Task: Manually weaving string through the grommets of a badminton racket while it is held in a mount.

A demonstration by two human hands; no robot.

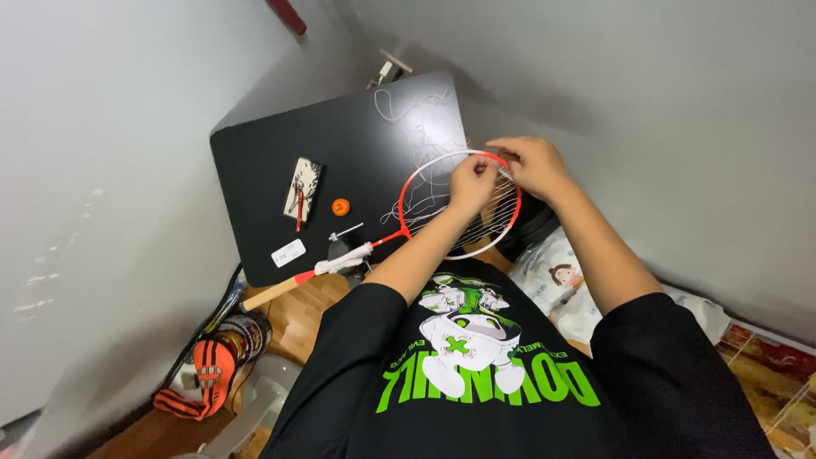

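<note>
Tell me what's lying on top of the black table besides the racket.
On the black table: loose white string, a small orange round piece, a flat card with a red tool, a white label. Anything under the hands is hidden.

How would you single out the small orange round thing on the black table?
On the black table, look left of the racket head both hands work on. Between it and the flat patterned card sits the small orange disc, the only round, solid orange item there.

A small orange cap (341, 206) and a white label (288, 252) lie on the black table (255, 170)
</note>
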